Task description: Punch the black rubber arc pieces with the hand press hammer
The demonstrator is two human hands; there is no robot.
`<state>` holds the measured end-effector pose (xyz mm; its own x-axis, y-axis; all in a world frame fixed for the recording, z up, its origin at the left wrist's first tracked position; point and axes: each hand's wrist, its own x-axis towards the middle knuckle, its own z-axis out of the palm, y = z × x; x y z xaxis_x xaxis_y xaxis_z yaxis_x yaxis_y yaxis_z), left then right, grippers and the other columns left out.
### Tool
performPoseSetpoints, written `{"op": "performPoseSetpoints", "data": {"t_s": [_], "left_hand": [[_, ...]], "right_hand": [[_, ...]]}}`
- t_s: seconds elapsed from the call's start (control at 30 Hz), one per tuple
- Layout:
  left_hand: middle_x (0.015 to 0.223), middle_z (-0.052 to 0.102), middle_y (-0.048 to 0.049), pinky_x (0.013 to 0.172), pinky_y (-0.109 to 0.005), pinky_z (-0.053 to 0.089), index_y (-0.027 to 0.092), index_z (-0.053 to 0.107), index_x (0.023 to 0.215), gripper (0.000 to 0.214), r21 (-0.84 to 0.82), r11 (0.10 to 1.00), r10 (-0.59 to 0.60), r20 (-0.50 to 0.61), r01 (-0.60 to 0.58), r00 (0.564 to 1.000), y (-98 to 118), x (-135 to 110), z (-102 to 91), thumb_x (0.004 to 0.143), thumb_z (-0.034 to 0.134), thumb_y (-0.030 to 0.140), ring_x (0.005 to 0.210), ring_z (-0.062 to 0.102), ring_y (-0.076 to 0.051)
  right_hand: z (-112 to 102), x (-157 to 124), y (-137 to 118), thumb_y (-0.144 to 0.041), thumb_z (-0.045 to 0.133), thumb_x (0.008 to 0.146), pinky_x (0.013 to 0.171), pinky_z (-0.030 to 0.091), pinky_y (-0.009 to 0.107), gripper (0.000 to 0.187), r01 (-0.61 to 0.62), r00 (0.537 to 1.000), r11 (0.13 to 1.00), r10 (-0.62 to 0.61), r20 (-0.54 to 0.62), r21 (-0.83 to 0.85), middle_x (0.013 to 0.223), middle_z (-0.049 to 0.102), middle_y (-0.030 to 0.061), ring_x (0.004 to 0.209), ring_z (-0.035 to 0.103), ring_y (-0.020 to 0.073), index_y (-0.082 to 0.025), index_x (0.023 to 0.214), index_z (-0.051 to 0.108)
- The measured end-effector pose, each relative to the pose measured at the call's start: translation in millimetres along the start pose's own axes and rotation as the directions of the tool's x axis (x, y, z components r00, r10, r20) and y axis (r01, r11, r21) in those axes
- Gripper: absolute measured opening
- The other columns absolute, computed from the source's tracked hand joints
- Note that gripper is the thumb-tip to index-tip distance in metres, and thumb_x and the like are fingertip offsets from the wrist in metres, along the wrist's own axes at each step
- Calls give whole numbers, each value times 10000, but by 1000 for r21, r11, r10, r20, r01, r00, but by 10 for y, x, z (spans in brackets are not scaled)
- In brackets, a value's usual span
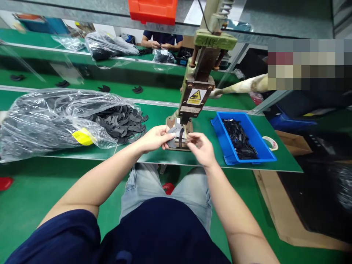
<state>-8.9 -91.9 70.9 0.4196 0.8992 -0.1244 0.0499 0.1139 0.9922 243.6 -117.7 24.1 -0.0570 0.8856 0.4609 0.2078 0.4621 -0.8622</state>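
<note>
My left hand (154, 139) pinches a grey, crescent-shaped flat piece (171, 138) between thumb and fingers, at the base of a green hand press (195, 79). A narrow dark curved strip (180, 138) stands at the piece's right side, over the press base (189, 127). Just right of that strip is my right hand (202, 148), its fingers bent and a gap between thumb and forefinger; nothing shows in it. A clear plastic bag (55, 121) on the left spills many similar dark crescent pieces (121, 123). On the right, a blue bin (264, 156) holds small black parts (239, 139).
Beside the bin lies a tape roll (271, 143). The press lever (244, 85) reaches out rightward. Several crescent pieces (137, 89) lie on the green surface behind. An orange bin (153, 11) sits on the overhead shelf (110, 11). Across the way, a person's hands (161, 46) work.
</note>
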Motion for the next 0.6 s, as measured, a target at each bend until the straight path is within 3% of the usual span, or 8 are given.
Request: {"op": "performPoseSetpoints", "data": {"t_s": [0.1, 0.2, 0.37, 0.6], "left_hand": [[628, 684, 13, 478, -194, 516, 194, 563, 848, 478, 10, 1000, 3, 45, -4, 999, 83, -157, 150, 848, 877, 554, 501, 655, -113], [625, 682, 14, 472, -203, 518, 198, 566, 839, 470, 30, 1000, -4, 78, 2, 997, 112, -232, 242, 839, 882, 546, 503, 656, -123], [564, 631, 25, 443, -197, 480, 203, 547, 795, 455, 28, 996, -87, 146, 84, 985, 89, -215, 253, 862, 876, 510, 459, 628, -119], [530, 579, 27, 402, -180, 411, 202, 535, 730, 462, 12, 966, -254, 225, 258, 941, 132, -86, 292, 851, 900, 459, 415, 589, -103]], "right_hand": [[283, -223, 26, -589, 807, 857, 792, 651, 338, 425, -51, 997, 998, 49, 64, 33, 993, 787, 46, 874, 758, 173, -229, 1062, 712], [418, -309, -31, -572, 781, 885, 798, 623, 321, 365, -58, 998, 997, 57, 18, 49, 945, 759, 31, 861, 730, 161, -227, 962, 692], [425, -403, -94, -547, 766, 898, 856, 594, 349, 325, -24, 998, 999, 26, -56, 27, 961, 726, 45, 907, 687, 176, -233, 910, 682], [382, -502, -146, -489, 707, 941, 877, 599, 387, 257, -5, 997, 998, 1, -72, -62, 942, 719, 56, 911, 679, 200, -240, 898, 658]]}}
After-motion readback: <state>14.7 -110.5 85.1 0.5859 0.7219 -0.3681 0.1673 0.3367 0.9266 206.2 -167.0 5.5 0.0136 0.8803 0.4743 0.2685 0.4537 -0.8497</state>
